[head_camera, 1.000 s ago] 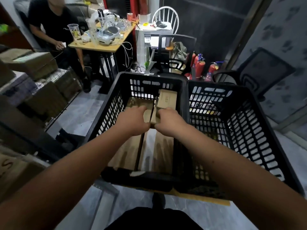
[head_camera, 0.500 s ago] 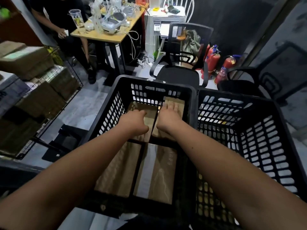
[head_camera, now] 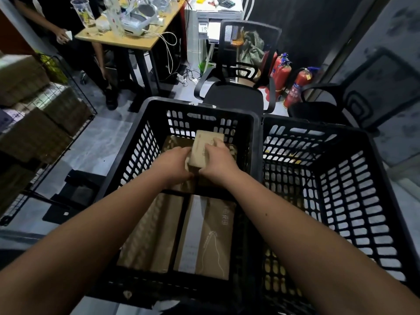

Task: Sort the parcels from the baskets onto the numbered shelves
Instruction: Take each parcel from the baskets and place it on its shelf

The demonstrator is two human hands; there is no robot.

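Half a second after lying flat on it, both hands, left hand (head_camera: 173,165) and right hand (head_camera: 219,164), now grip the small parcel (head_camera: 203,148) tilted up at the left basket's (head_camera: 145,142) twelve o'clock end, so the lift-out has likely begun.

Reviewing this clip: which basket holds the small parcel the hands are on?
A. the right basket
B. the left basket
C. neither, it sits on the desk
B: both the left hand and right hand grip the small parcel inside the left basket; no parcel shows in the right basket.
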